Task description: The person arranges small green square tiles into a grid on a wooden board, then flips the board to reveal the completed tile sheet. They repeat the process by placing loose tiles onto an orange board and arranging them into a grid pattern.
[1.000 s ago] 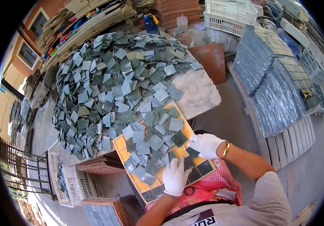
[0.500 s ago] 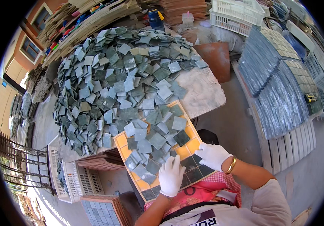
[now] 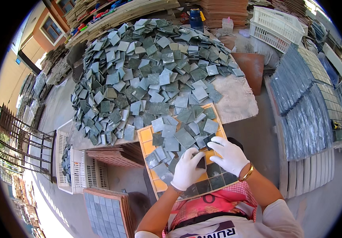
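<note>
In front of me a shallow yellow tray (image 3: 147,148) with a square grid rests at a tilt against the table edge. Loose grey-green stone tiles (image 3: 184,137) lie heaped over its far half, while dark tiles (image 3: 203,186) sit in grid squares along the near side. My left hand (image 3: 187,170), in a white glove, pinches a dark square tile (image 3: 200,162) between thumb and fingers above the tray. The gloved right hand (image 3: 230,158) reaches over the tray's right side with fingers apart. Its fingertips are beside another dark tile (image 3: 208,139); whether they touch it I cannot tell.
A big pile of loose tiles (image 3: 139,71) covers most of the table (image 3: 234,95). White crates (image 3: 87,170) stand at the lower left, near a stack of tile-filled boards (image 3: 104,212). Wrapped tile sheets (image 3: 306,127) lie on a pallet at right. A blue container (image 3: 196,20) is behind.
My left hand has moved in toward the tray's middle and now grips a dark tile. The right hand has left the tray's right edge and reached inward over the tiles. The view has shifted.
</note>
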{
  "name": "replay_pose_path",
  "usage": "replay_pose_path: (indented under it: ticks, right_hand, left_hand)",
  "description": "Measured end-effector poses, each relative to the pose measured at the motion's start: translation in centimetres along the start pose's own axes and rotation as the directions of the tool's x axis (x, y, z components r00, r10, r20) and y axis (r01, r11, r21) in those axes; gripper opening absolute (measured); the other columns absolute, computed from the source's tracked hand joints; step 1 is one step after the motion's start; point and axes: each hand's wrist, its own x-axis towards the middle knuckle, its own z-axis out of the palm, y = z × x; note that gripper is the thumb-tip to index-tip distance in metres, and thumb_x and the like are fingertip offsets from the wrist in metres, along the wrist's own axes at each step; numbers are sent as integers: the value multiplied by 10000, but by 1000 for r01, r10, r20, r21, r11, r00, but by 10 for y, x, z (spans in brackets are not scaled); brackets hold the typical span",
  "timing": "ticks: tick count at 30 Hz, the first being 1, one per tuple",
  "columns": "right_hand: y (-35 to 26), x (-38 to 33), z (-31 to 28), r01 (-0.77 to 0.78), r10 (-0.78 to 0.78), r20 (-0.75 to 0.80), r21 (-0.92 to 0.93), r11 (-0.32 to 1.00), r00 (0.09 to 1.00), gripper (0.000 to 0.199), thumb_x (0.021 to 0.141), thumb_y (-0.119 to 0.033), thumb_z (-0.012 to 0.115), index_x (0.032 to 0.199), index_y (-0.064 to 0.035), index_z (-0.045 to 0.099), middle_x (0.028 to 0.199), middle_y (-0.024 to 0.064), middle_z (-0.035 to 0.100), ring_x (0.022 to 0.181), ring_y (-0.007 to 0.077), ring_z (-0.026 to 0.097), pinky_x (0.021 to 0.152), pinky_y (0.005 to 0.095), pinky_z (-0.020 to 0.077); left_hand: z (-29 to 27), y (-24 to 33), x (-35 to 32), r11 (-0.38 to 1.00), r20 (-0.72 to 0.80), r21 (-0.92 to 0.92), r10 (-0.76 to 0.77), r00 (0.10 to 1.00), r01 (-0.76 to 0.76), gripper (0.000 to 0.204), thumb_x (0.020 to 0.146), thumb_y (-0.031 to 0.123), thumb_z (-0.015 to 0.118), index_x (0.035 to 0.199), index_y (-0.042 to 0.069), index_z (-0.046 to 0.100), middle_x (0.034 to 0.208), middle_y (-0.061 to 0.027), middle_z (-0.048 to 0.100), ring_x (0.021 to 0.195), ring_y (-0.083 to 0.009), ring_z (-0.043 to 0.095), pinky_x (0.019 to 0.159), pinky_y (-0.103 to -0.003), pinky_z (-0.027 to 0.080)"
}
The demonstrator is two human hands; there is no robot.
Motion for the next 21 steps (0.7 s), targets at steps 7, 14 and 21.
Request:
replay_pose_path:
  ticks: [7, 14, 21]
  right_hand:
    - [-4, -19, 22, -42, 40, 164, 13, 999, 986, 370, 831, -247, 648, 1153, -90, 557, 1143, 90, 564, 940, 296, 615, 777, 389, 516]
    - [-39, -1, 62, 60, -52, 106, -72, 996, 993, 532, 730, -264, 738, 1199, -128, 528, 1216, 102, 505, 1104, 301, 528, 878, 413, 466]
    - [-16, 54, 83, 560, -527, 192, -243, 792, 828, 544, 715, -426, 720, 1229, -350, 562, 1337, 85, 444, 1279, 330, 367, 1057, 545, 309]
  left_hand:
    - [-46, -7, -58, 624, 28, -749, -304, 952, 222, 567, 668, 73, 766, 1196, 30, 562, 1241, -161, 536, 1129, -332, 538, 948, -356, 445]
    - [-21, -10, -91, 990, -59, 134, -41, 997, 49, 546, 667, 137, 749, 1169, 21, 568, 1109, -143, 598, 1026, -332, 567, 894, -418, 472]
    - [1, -15, -93, 990, -120, 140, -15, 993, 32, 547, 679, 154, 745, 1170, 2, 558, 1111, -152, 604, 1026, -345, 570, 898, -424, 470]
